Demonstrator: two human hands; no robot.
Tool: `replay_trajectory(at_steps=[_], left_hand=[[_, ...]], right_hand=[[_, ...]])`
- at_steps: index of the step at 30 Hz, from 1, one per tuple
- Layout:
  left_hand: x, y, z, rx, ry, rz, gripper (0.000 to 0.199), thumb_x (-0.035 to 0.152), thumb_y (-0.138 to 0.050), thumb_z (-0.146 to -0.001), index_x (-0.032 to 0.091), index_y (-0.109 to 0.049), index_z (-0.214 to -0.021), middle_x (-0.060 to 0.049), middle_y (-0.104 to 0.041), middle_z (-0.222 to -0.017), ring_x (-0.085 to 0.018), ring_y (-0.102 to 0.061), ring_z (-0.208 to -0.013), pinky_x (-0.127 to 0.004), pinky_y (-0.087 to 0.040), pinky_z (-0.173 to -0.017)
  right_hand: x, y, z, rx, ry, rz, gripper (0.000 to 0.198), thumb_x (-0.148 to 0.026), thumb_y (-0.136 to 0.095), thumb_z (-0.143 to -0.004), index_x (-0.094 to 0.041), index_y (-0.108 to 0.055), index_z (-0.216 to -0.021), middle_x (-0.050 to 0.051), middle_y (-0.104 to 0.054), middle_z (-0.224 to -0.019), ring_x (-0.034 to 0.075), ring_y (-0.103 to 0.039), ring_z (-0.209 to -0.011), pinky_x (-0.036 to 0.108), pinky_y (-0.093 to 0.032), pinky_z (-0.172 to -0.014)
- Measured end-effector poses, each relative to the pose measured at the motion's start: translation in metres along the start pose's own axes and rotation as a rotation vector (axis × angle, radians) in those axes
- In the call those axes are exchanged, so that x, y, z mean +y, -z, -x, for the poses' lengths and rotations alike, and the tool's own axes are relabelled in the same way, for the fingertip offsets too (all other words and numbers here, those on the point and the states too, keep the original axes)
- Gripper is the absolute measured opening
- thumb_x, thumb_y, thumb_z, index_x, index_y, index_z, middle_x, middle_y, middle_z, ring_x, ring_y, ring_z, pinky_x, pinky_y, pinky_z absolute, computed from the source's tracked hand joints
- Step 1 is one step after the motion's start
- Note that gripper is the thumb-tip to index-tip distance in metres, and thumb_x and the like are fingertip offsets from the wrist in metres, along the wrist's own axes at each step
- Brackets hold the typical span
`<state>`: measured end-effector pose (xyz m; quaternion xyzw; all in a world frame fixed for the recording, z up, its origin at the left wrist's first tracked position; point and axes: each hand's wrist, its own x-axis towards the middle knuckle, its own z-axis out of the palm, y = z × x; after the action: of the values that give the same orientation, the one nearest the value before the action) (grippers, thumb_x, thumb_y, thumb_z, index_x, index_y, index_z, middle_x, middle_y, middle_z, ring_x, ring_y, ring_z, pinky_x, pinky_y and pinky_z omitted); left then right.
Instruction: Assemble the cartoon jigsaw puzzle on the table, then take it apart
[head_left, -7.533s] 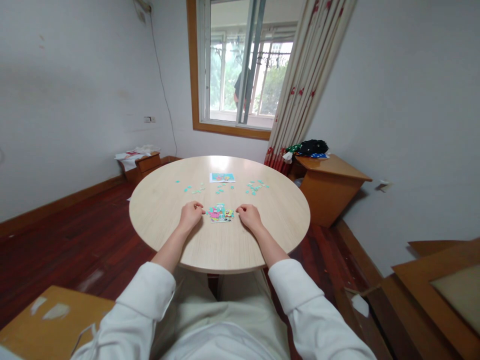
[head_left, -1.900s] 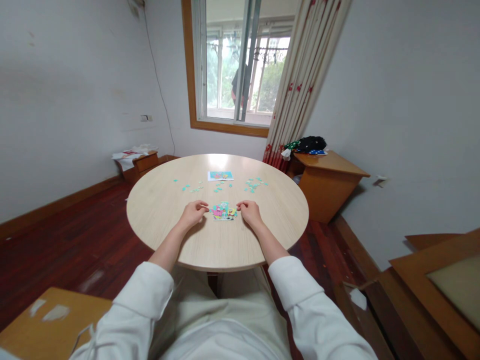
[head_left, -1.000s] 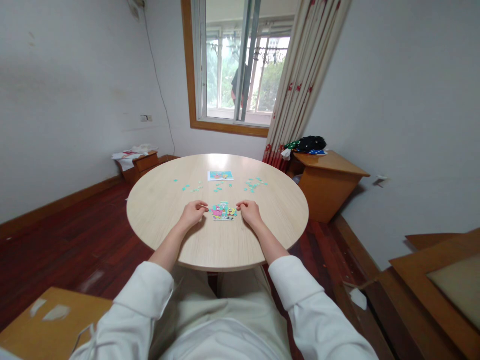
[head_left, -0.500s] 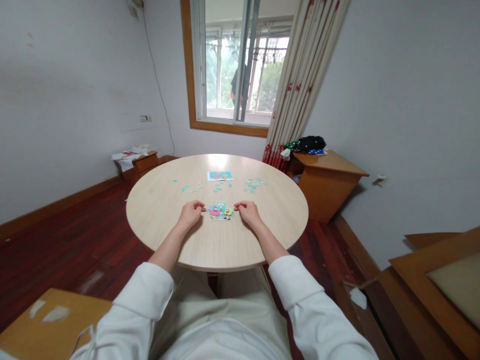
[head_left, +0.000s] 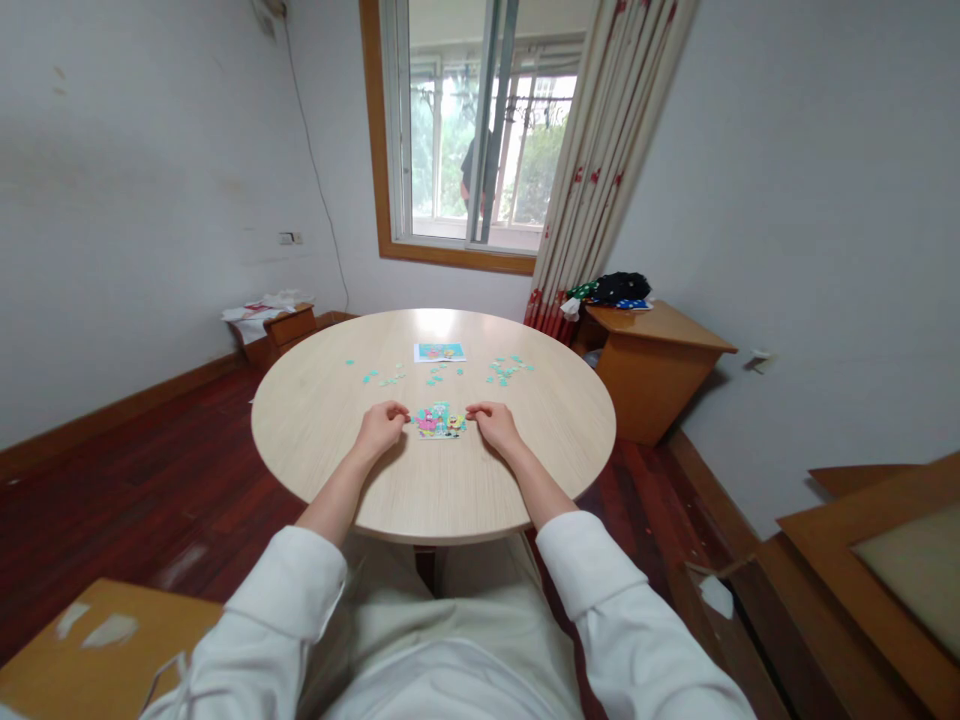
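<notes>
A partly assembled jigsaw puzzle [head_left: 441,422] with pink and yellow cartoon figures lies flat on the round table [head_left: 315,440]. At its left edge my left hand [head_left: 382,428] has thumb and fingers closed on a border piece. My right hand [head_left: 495,426] pinches the opposite edge in the same way. The fingertips are small in view, and the exact pieces under them are hard to make out. Beyond the puzzle lies a picture sheet [head_left: 441,353] with a similar cartoon scene.
Loose turquoise pieces [head_left: 508,371] are scattered to the right, with a few more pieces [head_left: 371,376] at the left and middle. A wooden cabinet [head_left: 645,370] with cloths [head_left: 621,288] stands behind right. A person [head_left: 477,175] shows through the window.
Both hands stay at the two sides of the puzzle, almost still. The view has shifted very slightly.
</notes>
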<state>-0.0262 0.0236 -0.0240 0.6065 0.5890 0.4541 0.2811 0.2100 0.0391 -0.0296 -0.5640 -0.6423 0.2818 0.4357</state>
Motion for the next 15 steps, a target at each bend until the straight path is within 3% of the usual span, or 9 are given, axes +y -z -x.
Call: replay_trajectory(at_steps=[15], left_hand=[[0.0023, 0.0000, 0.0004, -0.001, -0.021, -0.042, 0.020, 0.020, -0.049, -0.059, 0.020, -0.065, -0.071, -0.006, -0.073, -0.079, -0.022, -0.067, -0.083, -0.032, -0.050, -0.080]], right_hand=[[-0.0009, 0.0008, 0.0006, -0.007, 0.009, 0.035, 0.030, -0.013, -0.047, -0.078, -0.019, -0.071, -0.094, 0.003, -0.074, -0.089, 0.014, -0.067, -0.092, 0.030, -0.046, -0.093]])
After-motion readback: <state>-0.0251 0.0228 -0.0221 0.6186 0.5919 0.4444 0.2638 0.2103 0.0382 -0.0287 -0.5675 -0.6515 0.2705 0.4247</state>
